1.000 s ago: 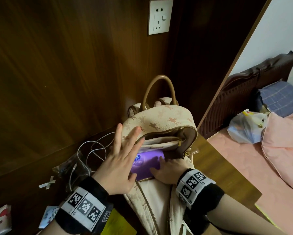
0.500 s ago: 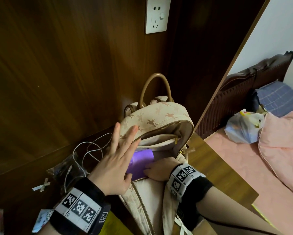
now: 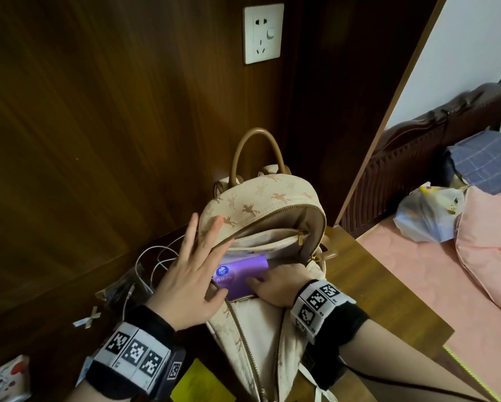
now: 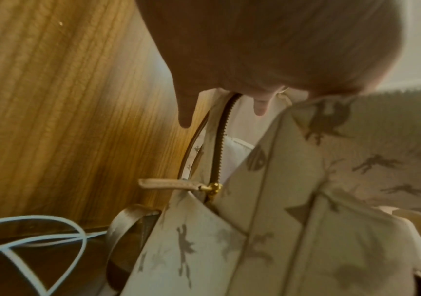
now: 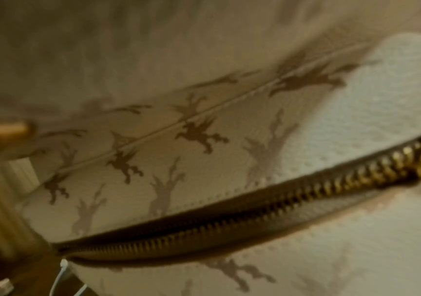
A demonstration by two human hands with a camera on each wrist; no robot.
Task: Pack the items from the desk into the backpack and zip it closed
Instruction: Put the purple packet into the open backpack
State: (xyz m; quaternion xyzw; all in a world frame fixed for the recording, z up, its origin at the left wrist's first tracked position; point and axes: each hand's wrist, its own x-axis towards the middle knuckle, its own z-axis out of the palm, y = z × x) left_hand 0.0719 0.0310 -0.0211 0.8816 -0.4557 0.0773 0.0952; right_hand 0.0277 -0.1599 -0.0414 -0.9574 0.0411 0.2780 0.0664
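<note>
**Purple pack at the backpack's mouth**

Left hand (image 3: 191, 281): fingers straight and spread, pressed flat against the left rim of the open backpack (image 3: 260, 207), grasping nothing. Right hand (image 3: 278, 285): laid on the purple pack (image 3: 242, 275), fingers partly hidden at the opening, so grip or mere push cannot be told. Purple pack: half inside the unzipped main compartment, lower end outside. Backpack: upright near the desk's (image 3: 371, 282) back right corner, against the wood panel, handle up. White cables (image 3: 156, 256): left of the backpack, by the desk's back edge. Yellow note (image 3: 200, 384): at the near edge.
</note>
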